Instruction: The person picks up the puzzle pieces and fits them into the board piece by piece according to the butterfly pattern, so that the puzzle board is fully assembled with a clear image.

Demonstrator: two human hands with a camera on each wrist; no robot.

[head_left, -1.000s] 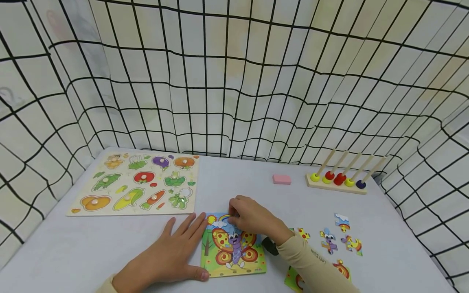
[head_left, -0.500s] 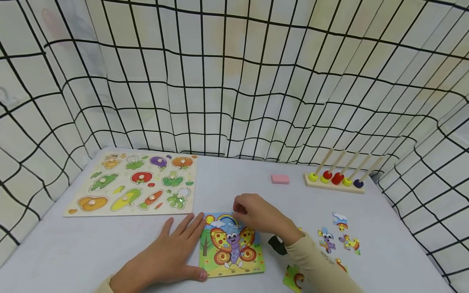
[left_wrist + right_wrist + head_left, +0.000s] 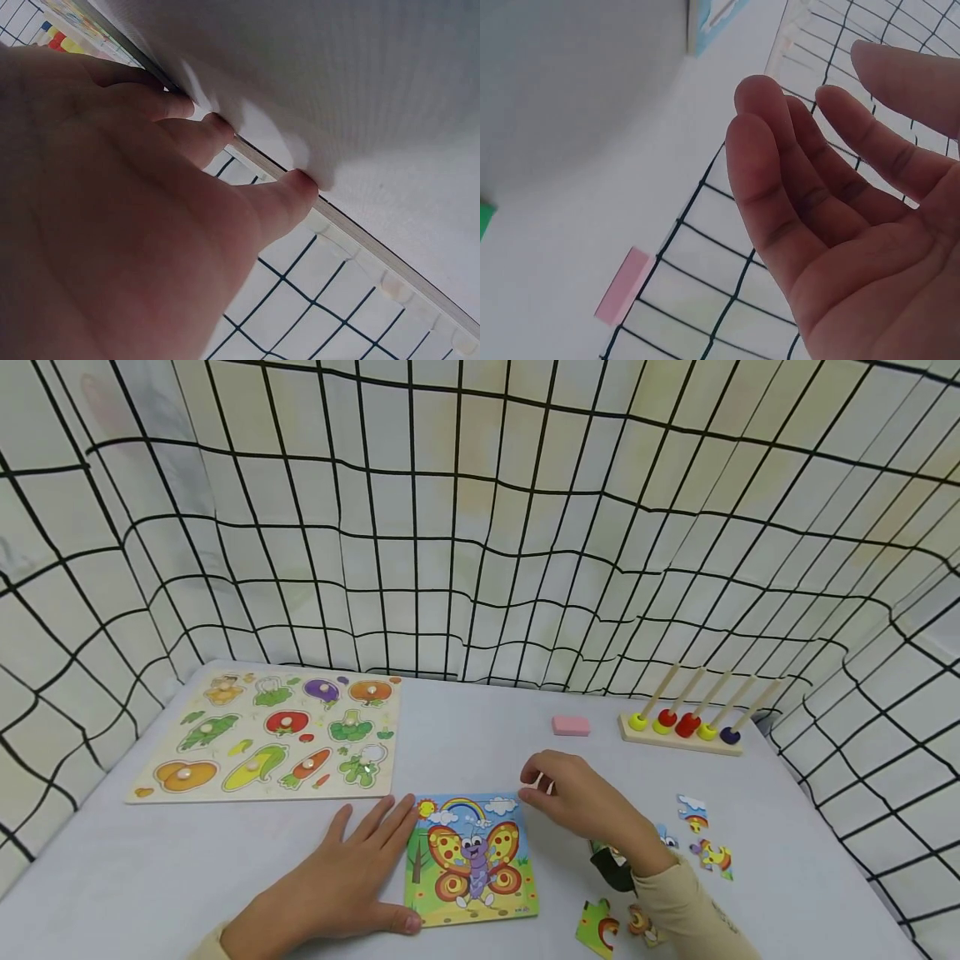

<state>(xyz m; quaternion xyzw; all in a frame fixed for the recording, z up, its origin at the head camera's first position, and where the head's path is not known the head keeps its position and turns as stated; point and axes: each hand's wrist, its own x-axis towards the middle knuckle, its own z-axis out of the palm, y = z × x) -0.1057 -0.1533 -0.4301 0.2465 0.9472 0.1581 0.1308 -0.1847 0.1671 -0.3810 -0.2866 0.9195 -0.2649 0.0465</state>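
A square butterfly puzzle [image 3: 476, 860], with a rainbow and clouds along its top, lies on the white table in the head view. My left hand [image 3: 337, 877] rests spread on the table, fingertips and thumb at the puzzle's left edge. Just off the puzzle's upper right corner, my right hand [image 3: 581, 793] hovers with loosely bent fingers. The right wrist view shows nothing between the right hand's thumb and fingers [image 3: 754, 161]. Loose puzzle pieces lie to the right, among them a rainbow piece [image 3: 692, 812], a yellow one [image 3: 712, 858] and a green one [image 3: 597, 928]; the right forearm covers some.
A wooden vegetable puzzle board [image 3: 253, 714] lies at the back left. Toward the back right are a pink block [image 3: 571, 726] and a bead rack [image 3: 678, 742] with upright pegs. Black netting [image 3: 457, 539] surrounds the table's back and sides.
My right hand has drawn away from the puzzle's top to the right, uncovering the white cloud in its upper right corner. The left hand stays in place.
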